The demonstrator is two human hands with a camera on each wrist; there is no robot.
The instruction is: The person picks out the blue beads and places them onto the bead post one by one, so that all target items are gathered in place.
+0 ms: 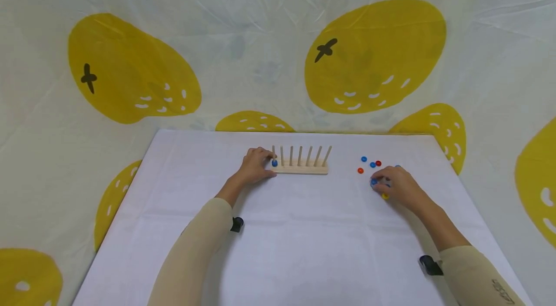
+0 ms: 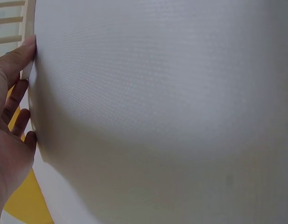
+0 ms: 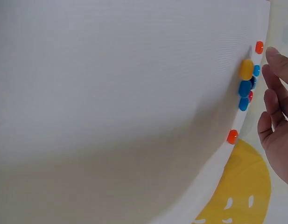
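Note:
A wooden peg rack [image 1: 301, 169] with a row of upright pegs stands toward the back of the table. A blue bead [image 1: 274, 163] sits low on its leftmost peg. My left hand [image 1: 255, 166] holds the rack's left end, thumb along the front edge, as the left wrist view [image 2: 13, 93] also shows. Over the loose beads at the right is my right hand [image 1: 401, 187]. Its thumb and index fingertips lie around a blue bead [image 1: 374, 182], apart from each other. No bead shows between them in the right wrist view. Part of the group is hidden under this hand.
Near the right hand lie a yellow bead [image 1: 385, 196], an orange-red bead [image 1: 360, 171], a red bead [image 1: 378, 163] and more blue beads [image 1: 364, 159]. A white cloth covers the table [image 1: 304, 238]. Behind it hangs a curtain [image 1: 260, 55] with yellow fruit shapes.

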